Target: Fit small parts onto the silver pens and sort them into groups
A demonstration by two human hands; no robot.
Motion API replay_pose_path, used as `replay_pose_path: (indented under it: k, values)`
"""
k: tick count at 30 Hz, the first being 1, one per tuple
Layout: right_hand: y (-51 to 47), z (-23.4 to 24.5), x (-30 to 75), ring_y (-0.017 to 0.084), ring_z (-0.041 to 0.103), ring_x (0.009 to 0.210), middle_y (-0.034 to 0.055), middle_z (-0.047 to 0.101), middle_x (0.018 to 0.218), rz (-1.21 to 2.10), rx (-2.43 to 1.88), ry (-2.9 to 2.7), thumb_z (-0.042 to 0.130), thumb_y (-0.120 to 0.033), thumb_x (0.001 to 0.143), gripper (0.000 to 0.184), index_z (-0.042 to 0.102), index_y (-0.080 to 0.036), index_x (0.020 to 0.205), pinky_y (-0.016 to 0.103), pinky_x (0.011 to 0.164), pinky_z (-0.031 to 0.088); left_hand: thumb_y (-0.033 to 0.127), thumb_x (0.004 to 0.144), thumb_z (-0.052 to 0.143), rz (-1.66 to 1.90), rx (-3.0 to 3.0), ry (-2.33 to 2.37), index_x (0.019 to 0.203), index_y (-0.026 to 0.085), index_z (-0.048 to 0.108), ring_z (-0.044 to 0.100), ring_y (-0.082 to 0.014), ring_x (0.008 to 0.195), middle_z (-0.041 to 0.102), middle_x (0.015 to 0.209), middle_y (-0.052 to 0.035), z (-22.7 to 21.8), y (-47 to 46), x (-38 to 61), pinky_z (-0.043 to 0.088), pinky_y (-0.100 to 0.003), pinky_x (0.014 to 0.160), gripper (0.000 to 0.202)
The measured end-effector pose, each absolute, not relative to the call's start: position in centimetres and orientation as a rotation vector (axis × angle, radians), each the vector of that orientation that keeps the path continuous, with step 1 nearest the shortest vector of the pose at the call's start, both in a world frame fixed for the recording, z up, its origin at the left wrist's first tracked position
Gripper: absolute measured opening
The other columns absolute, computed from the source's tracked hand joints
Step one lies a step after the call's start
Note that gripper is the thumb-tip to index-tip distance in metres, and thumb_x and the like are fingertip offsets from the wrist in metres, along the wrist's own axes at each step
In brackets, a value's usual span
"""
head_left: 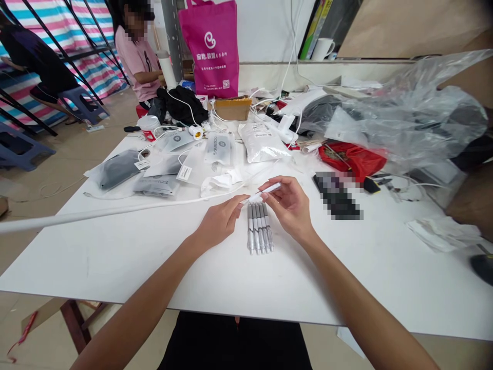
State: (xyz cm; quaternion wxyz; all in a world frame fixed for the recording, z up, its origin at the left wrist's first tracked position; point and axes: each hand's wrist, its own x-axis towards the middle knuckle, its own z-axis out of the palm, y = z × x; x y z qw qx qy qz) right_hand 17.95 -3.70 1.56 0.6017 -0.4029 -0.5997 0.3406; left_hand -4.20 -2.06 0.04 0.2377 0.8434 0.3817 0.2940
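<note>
Bridging both hands [219, 221] [291, 208], a slim white stick [254, 197] near lined-up pens [260, 226].

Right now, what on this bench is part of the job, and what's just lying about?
In the job, as it looks:
- slim white item, held in both hands: left hand, right hand
- five pen-like items, side by side just below

Apparently just lying about:
- magenta tote bag
- frosted packet with dark contents
- red bag
- clear plastic sheeting
</note>
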Motion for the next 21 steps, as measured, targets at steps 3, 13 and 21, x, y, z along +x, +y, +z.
replay_pose_path:
  k: [3,13,21]
  values:
    - [-3.8,1.5,17.8,0.018,0.071,0.085,0.0043,0.074,0.111,0.807,-0.932,-1.375,0.082,-0.045,0.092,0.038,0.059,-0.029,0.118,0.039,0.082,0.062,0.034,0.113,0.036,0.791,2.275,1.037,0.136,0.027,0.058,0.066,-0.0164,0.075,0.071,0.09,-0.0003,0.2,-2.2,-4.1,0.049,-0.029,0.073,0.032]
    - [-3.0,0.9,18.2,0.017,0.069,0.087,0.0007,0.061,0.106,0.831,-1.007,-1.298,0.069,-0.046,0.1,0.029,0.053,-0.03,0.119,0.035,0.078,0.058,0.047,0.112,0.039,0.681,2.268,1.275,0.117,0.026,0.064,0.055,-0.0145,0.063,0.062,0.074,0.0039,1.2,-1.4,-4.4,0.039,-0.028,0.068,0.033]
    - [-4.9,1.6,17.3,0.02,0.059,0.081,0.0066,0.064,0.101,0.442,-1.309,-2.208,0.042,-0.034,0.11,0.024,0.063,-0.022,0.116,0.036,0.078,0.044,0.058,0.101,0.06,0.435,2.404,1.308,0.095,0.024,0.064,0.062,-0.0169,0.068,0.065,0.073,0.0028,0.8,-0.1,-5.9,0.035,-0.028,0.063,0.034]
